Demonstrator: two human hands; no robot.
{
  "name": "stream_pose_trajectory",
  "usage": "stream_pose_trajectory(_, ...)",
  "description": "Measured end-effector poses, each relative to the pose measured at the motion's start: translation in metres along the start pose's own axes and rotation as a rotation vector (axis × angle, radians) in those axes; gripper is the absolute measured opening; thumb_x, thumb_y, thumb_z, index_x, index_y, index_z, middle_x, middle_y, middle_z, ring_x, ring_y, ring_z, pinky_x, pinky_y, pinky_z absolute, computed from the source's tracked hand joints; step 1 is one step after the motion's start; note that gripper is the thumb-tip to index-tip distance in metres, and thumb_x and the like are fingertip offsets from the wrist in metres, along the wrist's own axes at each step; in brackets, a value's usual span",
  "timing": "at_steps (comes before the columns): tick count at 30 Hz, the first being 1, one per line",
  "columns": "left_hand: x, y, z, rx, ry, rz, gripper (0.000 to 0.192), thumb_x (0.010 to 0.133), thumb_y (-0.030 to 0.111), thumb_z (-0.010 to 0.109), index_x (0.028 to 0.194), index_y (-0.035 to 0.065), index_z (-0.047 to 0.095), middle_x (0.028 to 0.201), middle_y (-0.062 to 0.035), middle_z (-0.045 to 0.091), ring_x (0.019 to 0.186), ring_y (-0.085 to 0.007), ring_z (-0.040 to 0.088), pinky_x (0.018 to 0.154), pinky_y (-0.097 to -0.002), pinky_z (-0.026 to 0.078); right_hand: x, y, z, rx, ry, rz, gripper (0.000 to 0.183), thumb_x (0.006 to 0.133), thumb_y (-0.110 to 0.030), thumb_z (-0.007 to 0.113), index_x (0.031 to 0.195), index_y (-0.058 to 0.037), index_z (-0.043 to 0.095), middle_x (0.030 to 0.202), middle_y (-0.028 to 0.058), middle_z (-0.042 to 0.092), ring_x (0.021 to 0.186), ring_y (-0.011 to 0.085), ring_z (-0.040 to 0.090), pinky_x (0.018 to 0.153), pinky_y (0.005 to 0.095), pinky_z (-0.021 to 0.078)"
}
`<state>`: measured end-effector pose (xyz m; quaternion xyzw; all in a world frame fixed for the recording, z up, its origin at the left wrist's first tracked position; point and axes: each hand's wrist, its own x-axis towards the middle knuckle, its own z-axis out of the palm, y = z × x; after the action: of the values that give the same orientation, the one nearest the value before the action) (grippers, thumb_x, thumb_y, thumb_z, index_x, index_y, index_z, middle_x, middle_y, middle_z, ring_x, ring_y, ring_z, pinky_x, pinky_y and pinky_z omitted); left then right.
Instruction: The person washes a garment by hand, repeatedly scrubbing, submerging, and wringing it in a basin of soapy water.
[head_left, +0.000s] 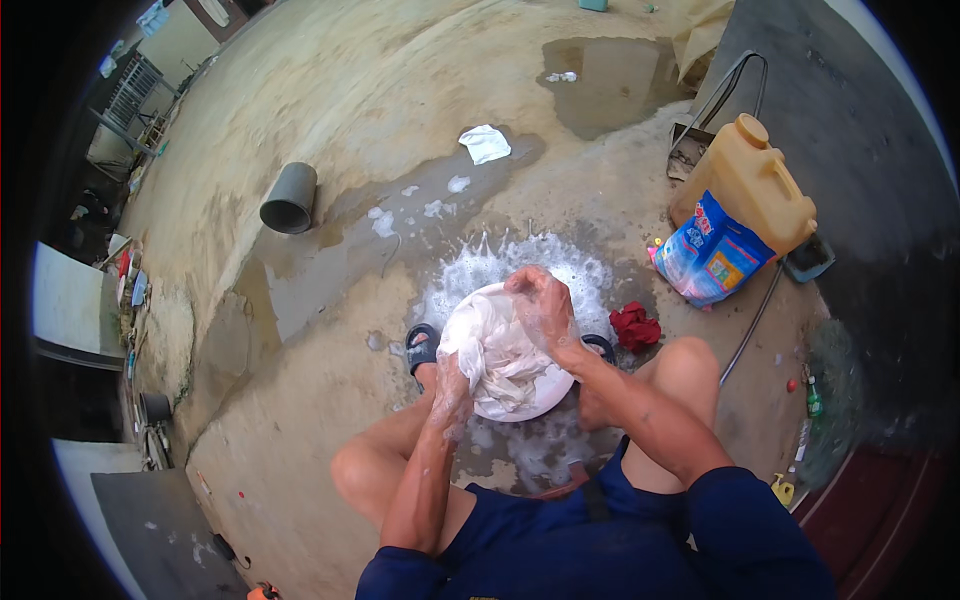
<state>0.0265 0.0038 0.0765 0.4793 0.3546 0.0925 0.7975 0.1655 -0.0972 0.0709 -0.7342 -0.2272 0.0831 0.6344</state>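
Between my feet a round white basin (551, 394) holds wet, soapy white cloth (499, 356). At its left side my left hand (453, 382) grips a bunched fold of this cloth, and the fold covers most of the fingers. My right hand (546, 304) is over the far right rim with curled fingers and suds on the skin. Whether cloth is pinched in those fingers is hard to see. White foam (480, 262) has splashed across the concrete beyond the basin. A crumpled red cloth (635, 327) lies on the ground right of my right foot.
To the right stand a blue detergent bag (712, 251) and a tan plastic jerrycan (739, 176). A grey bucket (289, 198) lies on its side at the left. Farther ahead, a white cloth (484, 144) rests on wet concrete. A green bottle (814, 397) is near the right wall.
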Motion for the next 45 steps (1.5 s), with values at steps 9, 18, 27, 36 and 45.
stream_pose_trajectory(9, 0.01, -0.002, -0.024, -0.221, -0.091, -0.416, 0.058, 0.089, 0.047, 0.067, 0.121, -0.001, 0.059, 0.1, -0.0131, 0.067, 0.081, -0.026, 0.066, 0.074, -0.0376, 0.054, -0.07, -0.046, 0.025, 0.034, -0.945, -0.303, 0.008, 0.068, -0.001, 0.056, 0.075, -0.003, 0.057, 0.07, 0.0124, 0.061, 0.065, 0.0328, 0.061, 0.061, 0.041, 0.0472)
stream_pose_trajectory(18, 0.027, 0.001, -0.03, -0.312, 0.124, -0.147, 0.026, 0.088, 0.015, 0.057, 0.107, -0.0021, 0.062, 0.096, -0.0123, 0.066, 0.081, -0.0232, 0.067, 0.074, -0.0363, 0.055, -0.061, -0.053, 0.009, -0.341, -0.117, -0.353, 0.058, 0.064, -0.013, 0.076, 0.119, -0.0096, 0.056, 0.126, 0.0176, 0.05, 0.121, 0.0421, 0.045, 0.104, 0.0499, 0.0359)
stream_pose_trajectory(27, 0.028, -0.062, 0.012, -0.001, 0.256, 0.226, 0.051, 0.097, 0.019, 0.046, 0.144, 0.0018, 0.037, 0.137, -0.0123, 0.049, 0.12, -0.023, 0.053, 0.098, -0.0376, 0.046, -0.031, -0.021, 0.035, 0.68, -0.054, 0.49, 0.063, 0.08, -0.007, 0.076, 0.134, -0.0045, 0.045, 0.122, 0.0133, 0.059, 0.11, 0.0213, 0.059, 0.096, 0.0343, 0.0478)
stream_pose_trajectory(36, 0.033, -0.014, -0.017, -0.589, -0.433, -0.414, 0.05, 0.1, 0.048, 0.046, 0.123, 0.0049, 0.056, 0.116, -0.011, 0.063, 0.106, -0.0254, 0.063, 0.085, -0.0371, 0.054, -0.053, -0.056, -0.002, -0.094, -0.335, -0.492, 0.032, 0.065, -0.016, 0.075, 0.094, -0.0076, 0.067, 0.093, 0.0138, 0.064, 0.085, 0.0302, 0.065, 0.074, 0.0366, 0.0512)
stream_pose_trajectory(45, 0.022, -0.06, -0.027, -0.337, -0.049, -0.278, 0.034, 0.096, 0.028, 0.05, 0.119, 0.0042, 0.058, 0.111, -0.0117, 0.064, 0.102, -0.0218, 0.063, 0.086, -0.0352, 0.053, -0.037, 0.003, 0.014, -0.237, -0.242, -0.028, 0.029, 0.074, -0.025, 0.07, 0.095, -0.0052, 0.069, 0.097, 0.0202, 0.067, 0.088, 0.035, 0.066, 0.077, 0.0394, 0.0528)
